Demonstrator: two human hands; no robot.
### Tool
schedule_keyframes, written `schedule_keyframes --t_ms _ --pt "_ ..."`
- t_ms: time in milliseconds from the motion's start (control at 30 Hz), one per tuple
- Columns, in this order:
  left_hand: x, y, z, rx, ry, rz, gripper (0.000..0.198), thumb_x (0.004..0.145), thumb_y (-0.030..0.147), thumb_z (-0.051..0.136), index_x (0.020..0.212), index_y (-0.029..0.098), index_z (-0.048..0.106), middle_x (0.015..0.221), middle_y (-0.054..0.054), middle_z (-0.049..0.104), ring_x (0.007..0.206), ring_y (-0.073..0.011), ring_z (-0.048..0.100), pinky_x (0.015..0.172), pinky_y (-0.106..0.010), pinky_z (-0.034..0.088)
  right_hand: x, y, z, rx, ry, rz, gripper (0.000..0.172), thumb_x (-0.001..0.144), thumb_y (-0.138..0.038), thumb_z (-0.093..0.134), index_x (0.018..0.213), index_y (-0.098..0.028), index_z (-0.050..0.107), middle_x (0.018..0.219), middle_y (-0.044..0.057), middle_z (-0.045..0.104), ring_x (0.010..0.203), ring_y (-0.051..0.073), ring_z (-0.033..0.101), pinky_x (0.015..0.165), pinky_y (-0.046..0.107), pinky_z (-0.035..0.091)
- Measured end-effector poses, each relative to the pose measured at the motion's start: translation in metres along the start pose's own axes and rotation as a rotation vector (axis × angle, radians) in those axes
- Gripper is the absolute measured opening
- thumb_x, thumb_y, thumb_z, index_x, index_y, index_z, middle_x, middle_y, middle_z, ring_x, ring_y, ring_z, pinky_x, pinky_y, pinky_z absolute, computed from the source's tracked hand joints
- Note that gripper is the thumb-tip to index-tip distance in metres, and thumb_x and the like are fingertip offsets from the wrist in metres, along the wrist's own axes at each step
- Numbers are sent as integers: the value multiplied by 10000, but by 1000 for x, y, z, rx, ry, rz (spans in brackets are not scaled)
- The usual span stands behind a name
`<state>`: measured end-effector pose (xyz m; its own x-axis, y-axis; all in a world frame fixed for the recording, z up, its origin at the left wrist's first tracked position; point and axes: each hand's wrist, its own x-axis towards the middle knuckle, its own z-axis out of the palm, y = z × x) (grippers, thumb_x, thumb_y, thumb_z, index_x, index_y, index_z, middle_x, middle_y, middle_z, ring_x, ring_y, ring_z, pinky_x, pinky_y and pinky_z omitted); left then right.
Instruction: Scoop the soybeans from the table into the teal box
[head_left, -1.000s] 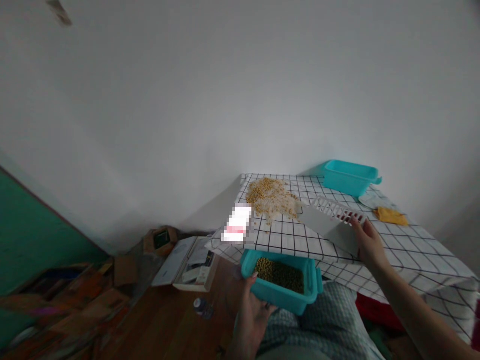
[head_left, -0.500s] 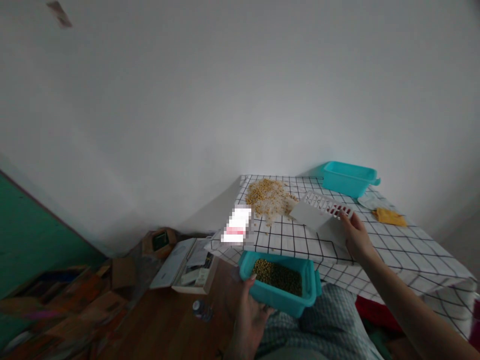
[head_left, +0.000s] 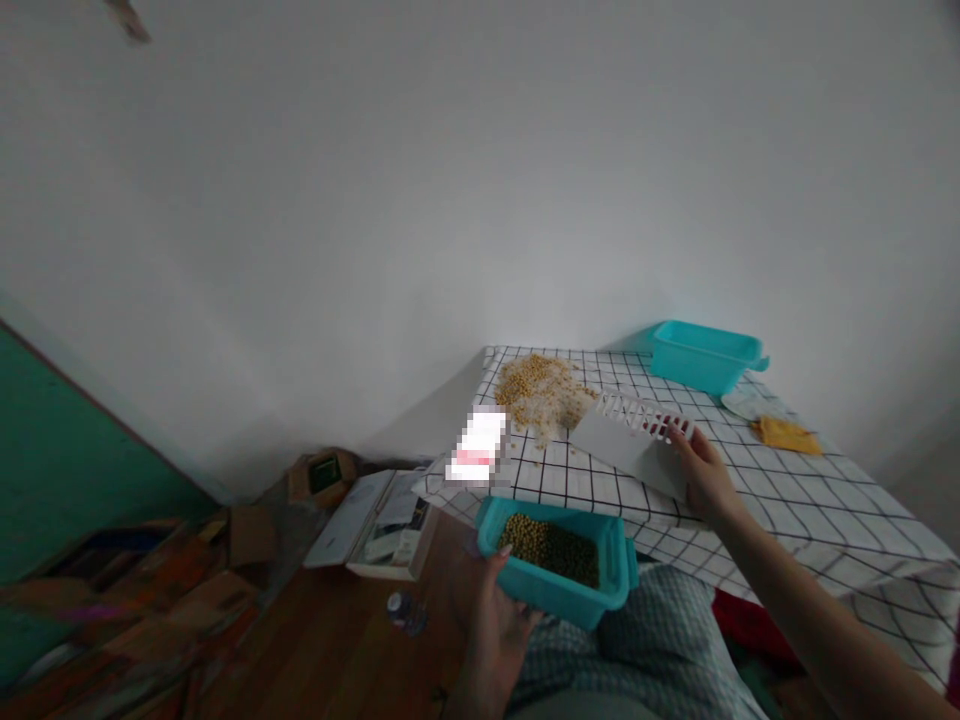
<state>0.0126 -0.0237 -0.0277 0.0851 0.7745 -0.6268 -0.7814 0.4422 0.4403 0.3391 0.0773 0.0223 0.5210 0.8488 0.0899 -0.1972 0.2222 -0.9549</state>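
Observation:
My left hand grips the left side of a turquoise plastic bin, thumb over the rim and fingers underneath. Inside it lie yellow soybeans on the left and dark green beans on the right. The bin hangs just in front of the table edge, above my lap. With its fingers closed on the slotted edge, my right hand holds a white slotted plastic panel tilted over the table. A spread-out heap of soybeans and pale grains lies beyond the panel's left end.
A second turquoise bin stands at the table's back right, near a yellow cloth. A blurred-out white item lies at the left edge of the checked tablecloth. Cardboard boxes and a bottle are on the floor.
My right hand has moved the white panel slightly left and toward me. The left hand keeps its hold on the bin. The view has shifted slightly.

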Motion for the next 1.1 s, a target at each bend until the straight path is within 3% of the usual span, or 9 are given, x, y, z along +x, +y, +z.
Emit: schedule_keyframes --t_ms 100,267,467,633,733,933,1100 --pt "-2 0 3 6 33 -6 566 1101 346 699 1640 196 611 1351 -166 822 1103 -332 814 980 -462 694 1 0 0 3 26 -8 708 633 -803 1052 1104 -314 849 1026 34 921 937 320 868 718 380 683" --pt "-7 2 9 6 55 -9 520 1141 347 624 1636 187 611 1407 -174 811 1081 -326 818 899 -452 703 -4 4 -3 -25 5 -3 657 689 -799 1036 1094 -312 858 1065 39 927 961 311 867 745 369 676" --pt "-11 3 14 -15 37 -17 545 1131 365 650 1637 164 620 1492 -204 784 1218 -372 795 1185 -578 631 -14 4 -7 -69 -18 -3 649 739 -827 995 1118 -313 879 1107 62 931 990 338 867 739 380 664" --pt "-8 3 13 -8 55 -12 569 1110 366 670 1636 154 631 1570 -237 738 1430 -443 716 1261 -628 561 -14 2 -3 -109 -44 -57 606 814 -826 946 1148 -325 874 1164 75 926 1117 365 861 884 440 688" --pt "-6 3 11 -4 55 -12 590 1098 384 688 1642 161 632 1510 -241 774 1352 -430 753 1215 -612 592 -13 3 10 -112 -50 -85 629 799 -844 939 1146 -325 862 1179 75 923 1147 367 852 926 455 685" --pt "-5 5 7 -9 29 -4 614 1124 388 655 1675 126 584 1521 -233 769 1142 -371 808 1135 -575 642 -9 4 41 -43 -72 -9 701 678 -871 987 1086 -319 842 1094 61 925 1034 357 856 820 422 683" --pt "-6 9 6 1 44 9 576 1138 377 639 1647 108 612 1497 -236 787 1109 -363 816 1111 -558 657 -3 7 52 -31 -138 -50 671 706 -871 976 1071 -326 831 1080 64 921 1102 375 855 922 473 693"
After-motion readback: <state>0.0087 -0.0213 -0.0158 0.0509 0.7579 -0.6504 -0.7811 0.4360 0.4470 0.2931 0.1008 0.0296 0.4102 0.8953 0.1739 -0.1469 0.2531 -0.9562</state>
